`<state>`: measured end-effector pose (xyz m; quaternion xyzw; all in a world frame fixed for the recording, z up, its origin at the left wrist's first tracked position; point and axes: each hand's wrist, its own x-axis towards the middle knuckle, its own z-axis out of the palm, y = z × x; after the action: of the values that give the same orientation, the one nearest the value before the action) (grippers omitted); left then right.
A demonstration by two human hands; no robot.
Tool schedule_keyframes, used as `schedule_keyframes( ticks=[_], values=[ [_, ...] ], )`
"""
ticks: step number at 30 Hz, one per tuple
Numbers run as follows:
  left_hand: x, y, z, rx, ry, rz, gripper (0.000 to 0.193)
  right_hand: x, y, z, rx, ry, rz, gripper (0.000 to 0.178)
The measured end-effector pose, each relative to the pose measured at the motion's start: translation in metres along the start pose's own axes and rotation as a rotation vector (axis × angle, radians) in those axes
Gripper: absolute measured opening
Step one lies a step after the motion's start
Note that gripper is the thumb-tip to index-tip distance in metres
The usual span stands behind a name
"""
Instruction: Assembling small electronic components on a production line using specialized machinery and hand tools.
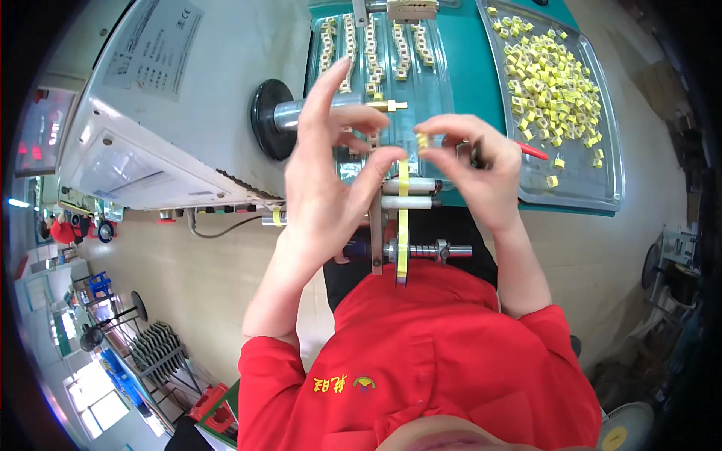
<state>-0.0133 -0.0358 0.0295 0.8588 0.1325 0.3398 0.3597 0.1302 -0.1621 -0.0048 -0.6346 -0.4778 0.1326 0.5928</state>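
Observation:
My left hand [323,161] is raised beside the machine's spindle [316,110], thumb and fingers spread. Its thumb tip is at the upper end of a strip of yellow tape [404,218]; whether it touches the tape I cannot tell. The strip runs over two white rollers [410,194] from a narrow reel near my body. In a pinch, my right hand [485,165] holds a small yellow block [423,140], slightly blurred. A red-handled tool [532,150] lies across the same palm, its dark metal end partly hidden by the fingers. The spindle carries a brass holder [383,106] with a pale tip.
Rows of small square pieces [372,56] lie in a clear tray behind my hands. At right, a grey tray [571,177] holds a heap of yellow-taped blocks [553,83]. The white machine housing [188,113] fills the left. A metal bracket [402,7] overhangs at the back.

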Motion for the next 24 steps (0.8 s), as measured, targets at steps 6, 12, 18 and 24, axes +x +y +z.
schedule_keyframes(
  ticks=[6, 12, 18, 24],
  values=[
    [0.028, -0.049, 0.001, 0.723, 0.091, 0.347, 0.026, 0.03, 0.028, 0.012, 0.24, 0.039, 0.135, 0.019],
    [0.027, -0.055, 0.007, 0.706, 0.135, 0.324, 0.017, 0.031, 0.038, 0.015, 0.315, 0.026, 0.123, 0.021],
    [0.027, -0.056, 0.009, 0.672, 0.158, 0.332, 0.02, 0.027, 0.043, 0.021, 0.395, 0.034, 0.181, 0.022],
    [0.026, -0.056, 0.009, 0.704, 0.121, 0.293, 0.022, 0.026, 0.039, 0.028, 0.345, 0.053, 0.172, 0.029]
  ],
)
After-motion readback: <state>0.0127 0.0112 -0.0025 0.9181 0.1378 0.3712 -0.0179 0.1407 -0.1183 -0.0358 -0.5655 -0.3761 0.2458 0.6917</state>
